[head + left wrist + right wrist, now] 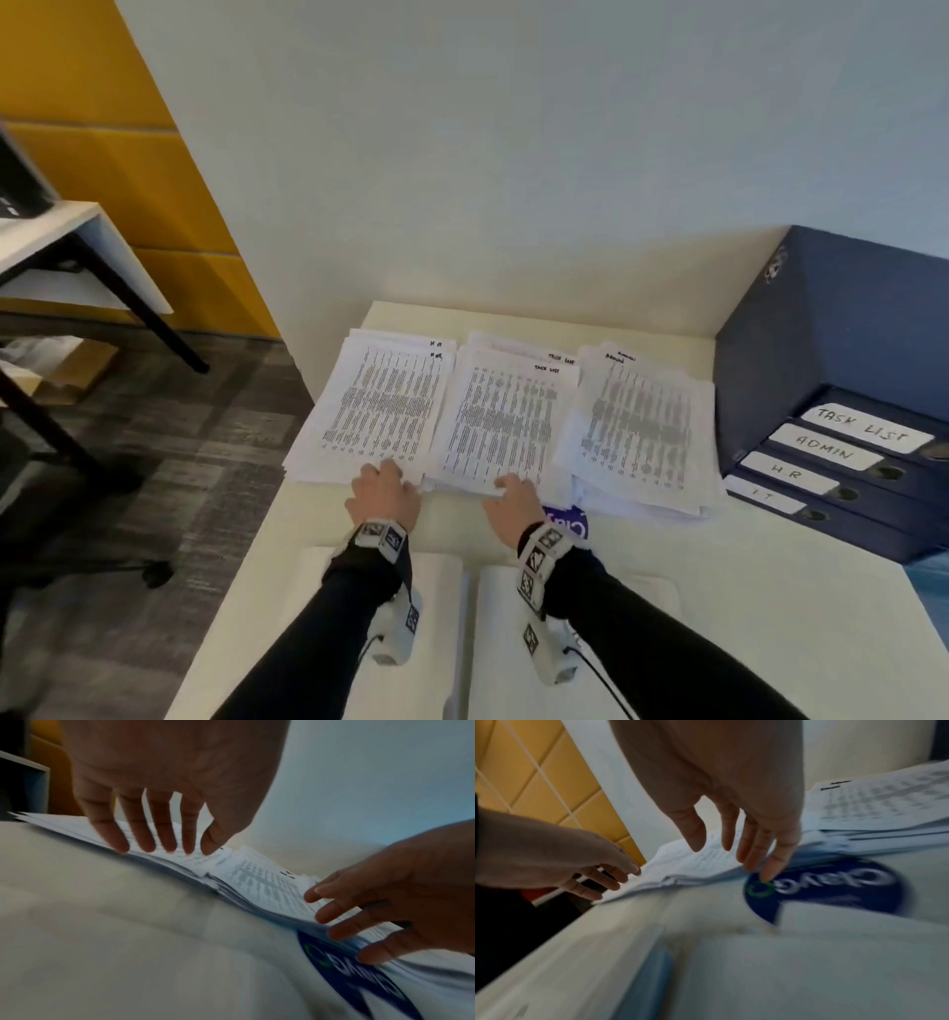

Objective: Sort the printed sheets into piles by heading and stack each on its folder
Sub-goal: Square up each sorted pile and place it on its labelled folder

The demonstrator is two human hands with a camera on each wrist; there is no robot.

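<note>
The printed white sheets, covered in columns of small grey text, lie in three loose piles side by side across the far part of the cream table: the pile headed HR on the left, the pile headed TASK LIST in the middle, the pile that seems to read ADMIN on the right; each runs lengthwise away from the person, heading at the far end, short near edge facing the hands. The left hand sits at the near edge of the HR pile, fingers straight and spread, tips down on the top sheet, gripping nothing; the right hand sits at the near edge of the TASK LIST pile, fingers likewise extended and loose, tips at the paper's edge beside a round dark-blue sticker with white lettering on the table; whether they press or only brush is blurred. The dark-blue lever-arch folders, spines labelled TASK LIST, ADMIN, HR and IT, lie stacked at the right edge of the table, just beyond the ADMIN pile; so every pile must travel rightward, the HR pile farthest. The right hand is the nearer to the folders; in my judgement each pile wants a lift from under its near short edge, since the sheets are loose and fanned and may slide apart.
</note>
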